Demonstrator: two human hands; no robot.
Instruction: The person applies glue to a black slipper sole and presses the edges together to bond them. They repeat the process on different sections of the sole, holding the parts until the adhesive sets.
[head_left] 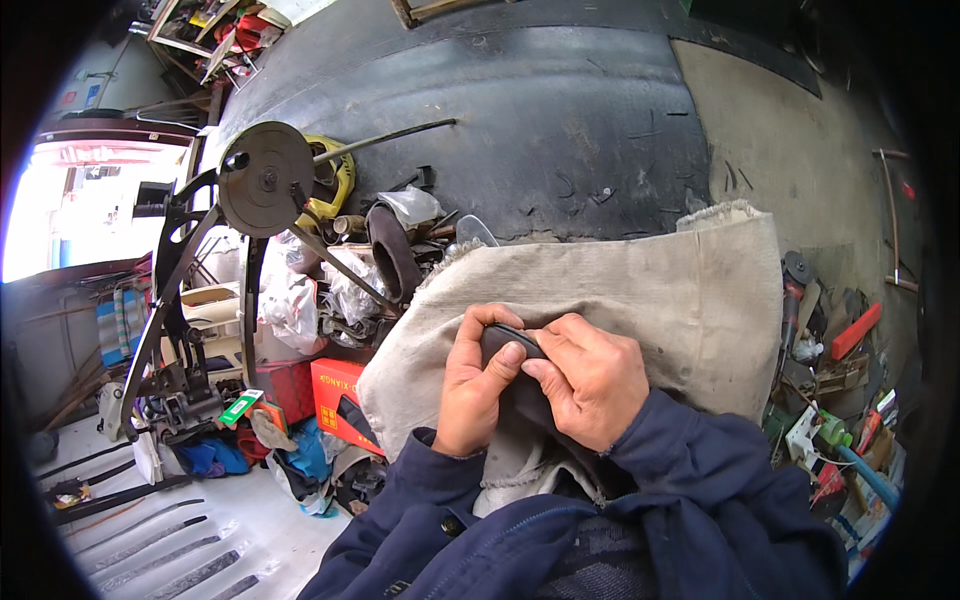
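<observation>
My left hand (473,385) is closed round a dark, flat piece (511,343), its thumb on the front and its fingers curled over the top. My right hand (585,380) pinches the right part of the same piece, close beside the left thumb. Both hands are over a beige, frayed cloth (680,300) spread across my lap. The lower part of the dark piece is partly hidden by my fingers, so I cannot make out what it is.
A black iron hand-cranked machine (268,175) stands at left, beside plastic bags (295,310), a red box (335,390) and dark strips (150,545) on a pale surface. Tools and scraps (835,355) crowd the right. A dark mat (520,120) covers the floor ahead.
</observation>
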